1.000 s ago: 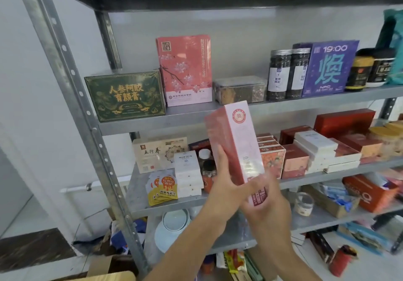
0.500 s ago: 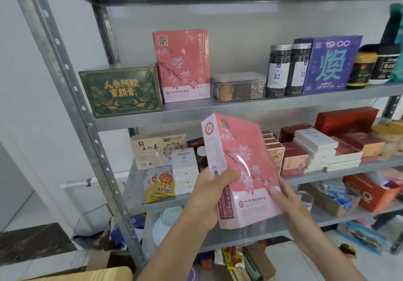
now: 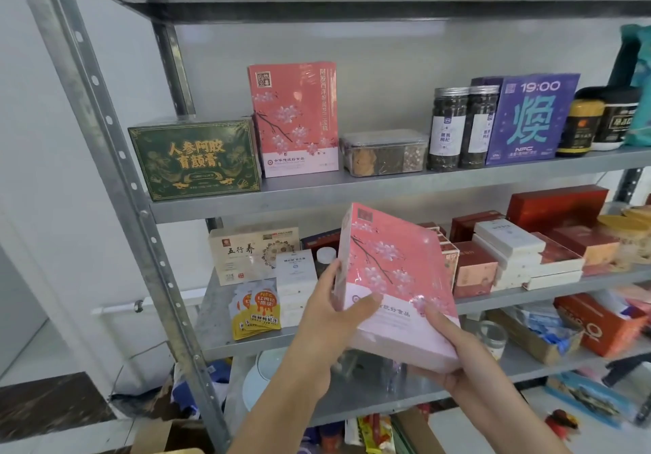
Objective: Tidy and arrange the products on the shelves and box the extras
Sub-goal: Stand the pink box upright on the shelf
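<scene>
Pink blossom-printed box is tilted in front of the middle shelf, my left hand gripping its left edge and my right hand curled under its lower corner. Its twin stands upright on the upper shelf. I judge most tidying remains: the red and white boxes lie jumbled, and nothing is boxed in view.

Pink blossom-print box | film-wrapped, front facing me, tilted | my left hand grips its left edge, my right hand its lower right corner | in front of the middle shelf
</scene>
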A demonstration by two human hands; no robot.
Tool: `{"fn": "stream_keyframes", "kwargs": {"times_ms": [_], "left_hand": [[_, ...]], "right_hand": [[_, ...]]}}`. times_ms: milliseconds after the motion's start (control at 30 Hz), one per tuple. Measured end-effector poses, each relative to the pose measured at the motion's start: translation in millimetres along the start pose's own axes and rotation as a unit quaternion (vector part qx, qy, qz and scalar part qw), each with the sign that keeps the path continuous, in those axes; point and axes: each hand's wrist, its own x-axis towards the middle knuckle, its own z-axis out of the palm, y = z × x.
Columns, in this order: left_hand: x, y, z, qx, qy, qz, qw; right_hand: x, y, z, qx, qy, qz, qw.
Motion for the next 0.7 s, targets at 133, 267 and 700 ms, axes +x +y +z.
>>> {"fn": "stream_keyframes", "kwargs": {"times_ms": [133,267,700], "left_hand": [[10.0,8.6,-27.4,-0.083,0.014,0.026,0.996],[26.4,17.4,-44.2,-0.128,-0.045,-0.031,0.990],[10.9,20.7,4.3,0.432,-0.127,0.252,0.857]], "right_hand": [[-10.7,-22.8,2.0,-0.013,-0.079,-0.002,0.997],[-4.5,-68.8,0.9,0.015,-0.070,-0.026,0.997],[16.3,-88.4,49.9,0.123,0.201,-0.150,0.960]]}}
